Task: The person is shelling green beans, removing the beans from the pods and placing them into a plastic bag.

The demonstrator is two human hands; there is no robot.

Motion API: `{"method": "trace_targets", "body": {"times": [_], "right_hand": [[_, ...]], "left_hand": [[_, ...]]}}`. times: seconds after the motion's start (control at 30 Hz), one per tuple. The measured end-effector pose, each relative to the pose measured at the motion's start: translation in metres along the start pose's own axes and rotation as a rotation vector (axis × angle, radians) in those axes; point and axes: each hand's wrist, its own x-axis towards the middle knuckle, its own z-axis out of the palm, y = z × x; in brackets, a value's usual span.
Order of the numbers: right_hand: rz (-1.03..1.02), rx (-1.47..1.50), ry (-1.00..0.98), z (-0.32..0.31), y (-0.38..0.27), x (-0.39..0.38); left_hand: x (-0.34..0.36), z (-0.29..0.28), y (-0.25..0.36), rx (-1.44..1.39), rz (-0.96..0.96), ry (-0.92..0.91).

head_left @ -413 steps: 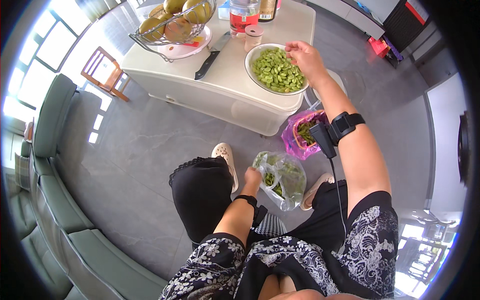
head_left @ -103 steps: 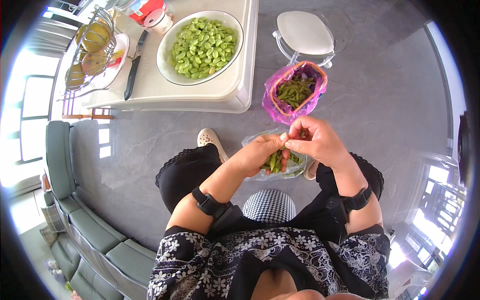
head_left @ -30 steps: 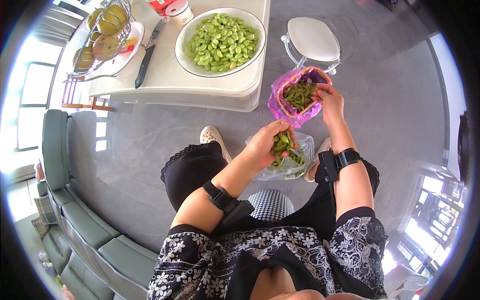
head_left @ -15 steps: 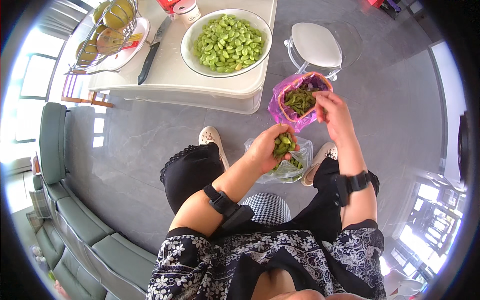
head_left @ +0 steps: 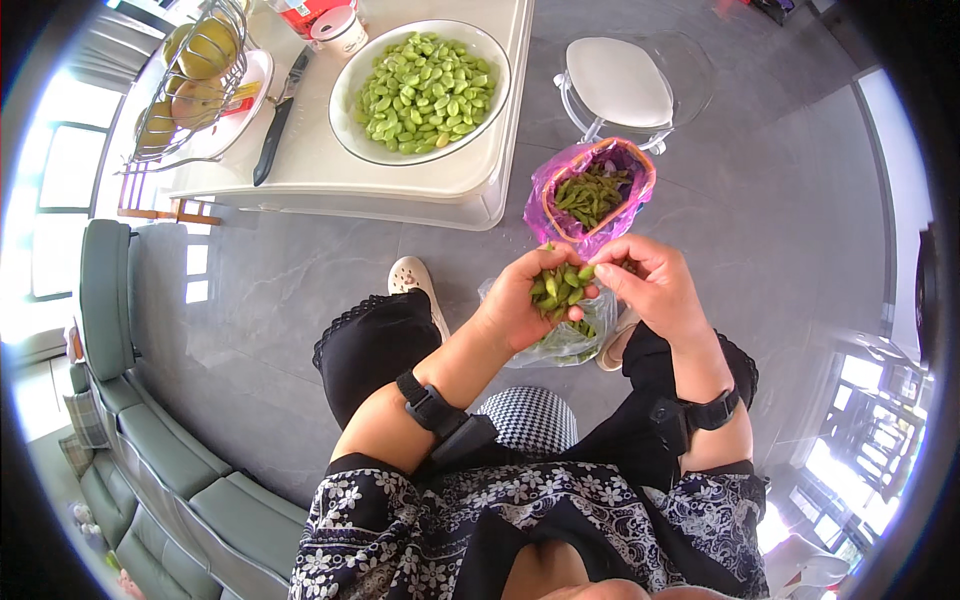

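Note:
My left hand (head_left: 525, 300) cups a handful of green bean pods (head_left: 558, 285) above a clear plastic bag (head_left: 560, 340) of more pods on the floor. My right hand (head_left: 650, 285) pinches one pod at the edge of that handful, fingertips touching it. Just beyond the hands stands a small bin lined with a purple bag (head_left: 590, 195), holding empty pods. A white bowl (head_left: 420, 88) full of shelled green beans sits on the low white table (head_left: 400, 180) farther ahead.
A black-handled knife (head_left: 275, 120), a wire fruit basket (head_left: 195, 75) on a plate and a small lidded cup (head_left: 340, 30) are on the table. A clear stool with a white seat (head_left: 620, 85) stands right of it. A green sofa (head_left: 130, 400) runs along the left.
My right hand has come back from the purple-lined bin to the handful of pods in my left hand. My left hand has lifted slightly above the clear bag.

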Motion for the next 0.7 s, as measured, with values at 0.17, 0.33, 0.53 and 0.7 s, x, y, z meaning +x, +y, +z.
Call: {"method": "trace_targets", "body": {"times": [0.17, 0.33, 0.53, 0.7], "right_hand": [[0.049, 0.132, 0.074, -0.009, 0.0, 0.003], [0.141, 0.26, 0.014, -0.009, 0.003, 0.005], [0.159, 0.307, -0.073, -0.002, 0.009, 0.005], [0.15, 0.325, -0.067, 0.009, 0.006, 0.006]], "left_hand": [[0.002, -0.008, -0.001, 0.15, -0.103, -0.09], [-0.005, -0.001, 0.003, 0.224, -0.101, -0.097], [-0.007, 0.002, 0.006, 0.263, -0.074, -0.049], [-0.009, 0.001, 0.004, 0.273, -0.042, -0.011]]}}
